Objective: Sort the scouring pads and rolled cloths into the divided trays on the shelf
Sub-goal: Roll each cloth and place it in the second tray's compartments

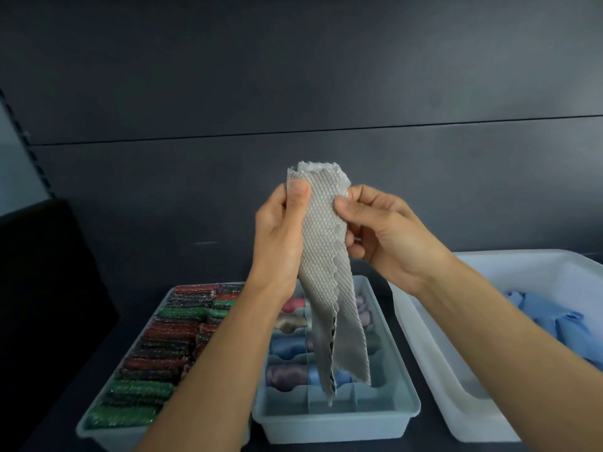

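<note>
A grey textured cloth (pixel 321 256) hangs folded lengthwise in the air above the shelf. My left hand (pixel 280 230) pinches its upper left edge with the thumb in front. My right hand (pixel 381 230) pinches the upper right edge. Below it stands a pale divided tray (pixel 339 419) holding rolled cloths (pixel 287 347) in pink, beige, blue and purple; its front compartments hold nothing. To the left, a second tray (pixel 98 435) is packed with sparkly green and red scouring pads (pixel 153 350).
A large white bin (pixel 434 370) at the right holds loose blue cloths (pixel 561 321). A dark shelf back panel rises behind. A black object (pixel 42 288) stands at the left edge.
</note>
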